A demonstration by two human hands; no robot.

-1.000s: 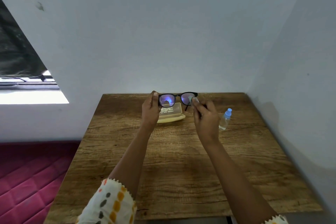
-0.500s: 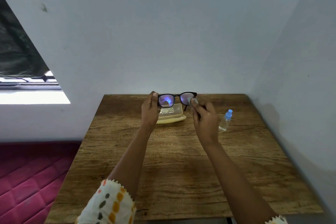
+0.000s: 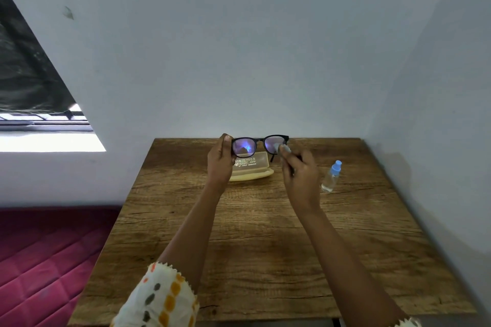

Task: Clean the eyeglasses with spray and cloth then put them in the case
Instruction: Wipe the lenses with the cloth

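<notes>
Head: case lid up; bottle maybe w/ liquid.

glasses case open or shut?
Open: the case has its lid standing up behind the yellowish base, printed face showing.

Case lettering too small to read, its left end behind left hand, cloth mostly inside right hand

So the eyeglasses are up over the table, case on it right behind, spray bottle off right.
</notes>
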